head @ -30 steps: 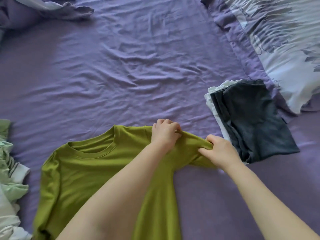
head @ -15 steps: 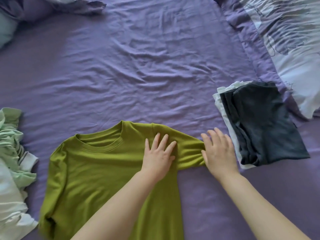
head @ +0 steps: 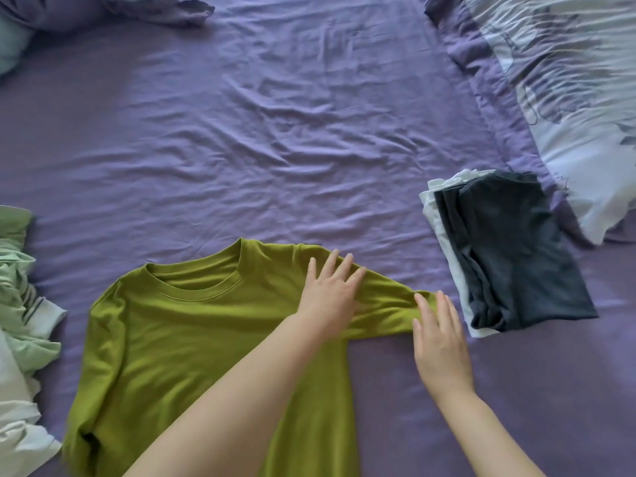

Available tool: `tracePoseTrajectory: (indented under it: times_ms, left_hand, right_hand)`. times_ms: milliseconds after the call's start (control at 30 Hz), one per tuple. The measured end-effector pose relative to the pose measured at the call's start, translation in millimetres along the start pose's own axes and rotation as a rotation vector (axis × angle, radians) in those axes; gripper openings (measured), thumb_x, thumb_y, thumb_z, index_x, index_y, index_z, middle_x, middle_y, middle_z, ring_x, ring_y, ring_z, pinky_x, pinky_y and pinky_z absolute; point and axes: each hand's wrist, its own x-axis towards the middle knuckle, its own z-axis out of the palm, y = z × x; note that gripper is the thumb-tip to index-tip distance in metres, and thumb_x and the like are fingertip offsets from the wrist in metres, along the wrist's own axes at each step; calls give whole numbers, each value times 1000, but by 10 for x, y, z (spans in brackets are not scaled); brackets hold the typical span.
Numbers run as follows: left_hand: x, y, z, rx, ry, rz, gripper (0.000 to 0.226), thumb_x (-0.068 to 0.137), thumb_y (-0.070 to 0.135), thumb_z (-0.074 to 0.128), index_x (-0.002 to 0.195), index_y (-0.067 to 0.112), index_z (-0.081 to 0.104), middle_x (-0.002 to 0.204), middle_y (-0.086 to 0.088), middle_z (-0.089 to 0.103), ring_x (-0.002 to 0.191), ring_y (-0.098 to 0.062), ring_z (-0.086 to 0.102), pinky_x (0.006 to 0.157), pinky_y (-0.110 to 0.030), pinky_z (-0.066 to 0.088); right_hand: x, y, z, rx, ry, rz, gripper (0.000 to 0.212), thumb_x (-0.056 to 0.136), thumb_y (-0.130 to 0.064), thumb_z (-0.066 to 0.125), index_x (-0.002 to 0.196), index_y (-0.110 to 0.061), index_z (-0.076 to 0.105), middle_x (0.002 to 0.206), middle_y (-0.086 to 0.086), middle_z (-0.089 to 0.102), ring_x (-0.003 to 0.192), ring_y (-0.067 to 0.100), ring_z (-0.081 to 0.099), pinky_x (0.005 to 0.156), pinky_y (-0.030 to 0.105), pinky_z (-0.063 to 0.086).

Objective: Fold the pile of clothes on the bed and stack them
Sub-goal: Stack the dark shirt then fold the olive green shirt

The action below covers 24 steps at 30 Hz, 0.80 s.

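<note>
Nearest the camera, two bare forearms reach forward over a green long-sleeved shirt that lies flat and face up on the purple bed sheet, its round collar pointing away from the person. The left hand rests palm down on the shirt's shoulder where the outstretched sleeve begins, its fingers straight and slightly spread, pressing the cloth and holding nothing. The right hand lies flat beside it, fingers straight and together; the fingertips overlap the cuff end of that sleeve, while the palm rests on the sheet just below the sleeve. The sleeve runs between the two hands, extended sideways toward the right. The shirt's other sleeve lies folded down along the body on the left side. At the left edge sits a loose pile of unfolded pale green and white clothes, near the shirt but apart from it. Beyond the right hand, just past the cuff, a folded stack lies on the sheet, a dark garment on top of a white one. Farther right, a patterned pale duvet covers the corner; rumpled bedding occupies the far left.
</note>
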Motion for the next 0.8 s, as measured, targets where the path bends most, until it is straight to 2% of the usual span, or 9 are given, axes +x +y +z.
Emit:
tracePoseTrajectory:
  times_ms: [133,267,300,367,433,533,667,733,800]
  left_hand:
    - [240,282,-71,9,31,162,52,99,29,43,147,24,26,153,-2,28,145,-25,14,116,-46,12]
    - [441,585,-102,15,43,169,40,93,25,52,132,23,46,130,-4,50,119,-27,42,93,-37,33]
    - [479,633,-118,30,32,180,35,91,26,54,126,23,52,124,-3,54,115,-26,44,87,-35,32]
    - [547,672,-161,8,-24,220,27,89,31,58,115,24,59,115,0,59,112,-24,43,81,-33,27]
    - [599,645,-271,-174,-108,216,24,87,32,62,109,22,62,111,1,60,109,-22,45,80,-30,29]
    - [691,562,-529,-449,-231,207,17,88,21,63,104,14,64,99,-2,61,91,-18,52,70,-22,34]
    - [773,505,-742,-485,-253,178,13,91,24,61,98,14,66,89,1,56,81,-14,48,70,-23,36]
    - [787,520,-731,-476,-278,153,13,93,25,58,98,15,65,93,-2,59,83,-14,48,70,-22,35]
    - [798,544,-660,-438,-295,107,20,96,23,54,109,12,64,109,-7,61,92,-18,52,72,-21,34]
  right_hand:
    - [87,22,15,35,-103,221,48,94,-13,52,141,-10,40,146,25,33,131,40,37,105,44,32]
    - [89,22,16,207,-81,300,61,84,-6,65,140,-4,39,125,17,56,115,38,49,97,42,35]
    - [90,29,0,248,-64,315,54,82,-5,67,132,-3,47,115,17,61,108,38,52,92,43,37]
    - [95,58,-67,375,46,295,21,78,-3,70,98,-3,62,88,14,61,88,38,55,77,41,40]
    - [110,93,-149,550,108,266,13,82,-2,66,80,-11,58,79,2,52,77,24,51,69,31,38]
    - [166,128,-248,714,167,259,18,88,2,59,102,-6,68,99,-1,56,90,13,55,77,8,39]
    - [203,143,-299,736,241,396,26,92,-11,59,116,-10,66,88,5,57,71,18,55,70,19,40]
    - [201,129,-293,821,174,438,32,94,-13,55,126,-14,58,89,3,64,77,15,59,72,20,42]
    - [190,121,-261,835,104,442,35,95,-10,51,130,-13,51,106,2,66,93,11,59,82,19,42]
